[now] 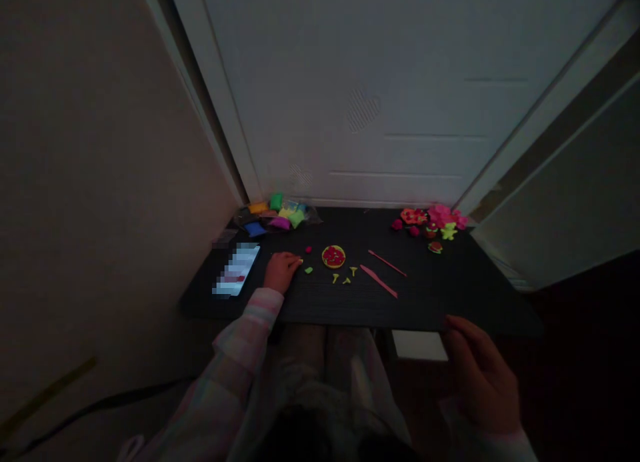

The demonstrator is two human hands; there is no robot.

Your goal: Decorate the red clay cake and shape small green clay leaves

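While a yellow bit [301, 261] sits just below-left of the frame's centre, the left hand [281, 271] pinches it.
Near it lie a green bit [309, 271], pink ball [309, 250] and red-topped disc [333, 257]; at lower right, whether the right hand [484, 379] grips anything, I cannot tell.

Room on tabletop [450, 292], front rt — pink knife [379, 281] & stick [387, 263] btwn it and red disc [333, 257]; phone [239, 270] hems lt hand [281, 272].

Phone [244, 267] near table's [430, 295] left edge: display partly pixelated. Pale item [301, 261] at left hand [279, 270]: too small to identify. Right sleeve [503, 446]: cropped below.
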